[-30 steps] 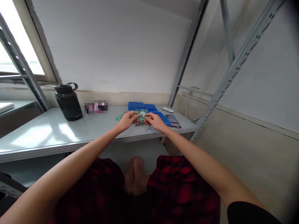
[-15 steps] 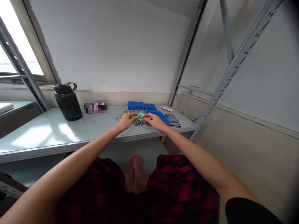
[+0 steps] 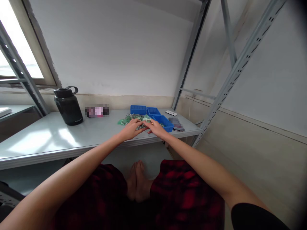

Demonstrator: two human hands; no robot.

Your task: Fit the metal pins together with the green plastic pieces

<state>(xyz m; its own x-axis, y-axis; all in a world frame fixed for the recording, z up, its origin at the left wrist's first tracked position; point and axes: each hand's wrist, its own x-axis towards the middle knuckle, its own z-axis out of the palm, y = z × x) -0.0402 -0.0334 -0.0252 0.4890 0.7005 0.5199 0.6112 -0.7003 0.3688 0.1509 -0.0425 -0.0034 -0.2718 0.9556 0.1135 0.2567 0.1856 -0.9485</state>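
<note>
My left hand (image 3: 130, 130) and my right hand (image 3: 155, 127) meet at the fingertips over the front of the shelf top. Between them a small clear plastic bag (image 3: 147, 118) with a pale green tint shows just past the fingers. Both hands look closed on its near edge, though the fingertips partly cover it. Under and behind my left hand lies a heap of small metal pieces (image 3: 137, 116), too small to name. A green plastic bag (image 3: 122, 121) lies at the heap's left side. Close to my right hand is a blue bin (image 3: 165, 124) with something small and greenish in it.
Two more blue bins (image 3: 138, 110) stand behind the heap. A phone (image 3: 177, 124) and a white flat object (image 3: 171, 112) are at the right. A dark bottle (image 3: 68, 107) and a pixelated item (image 3: 97, 111) stand at left. Metal rack posts (image 3: 192, 57) rise behind.
My hands have come closer together, so the fingertips now meet, and both have lowered slightly. The small bag shows beyond the fingers instead of stretched between them. The view has shifted slightly.
</note>
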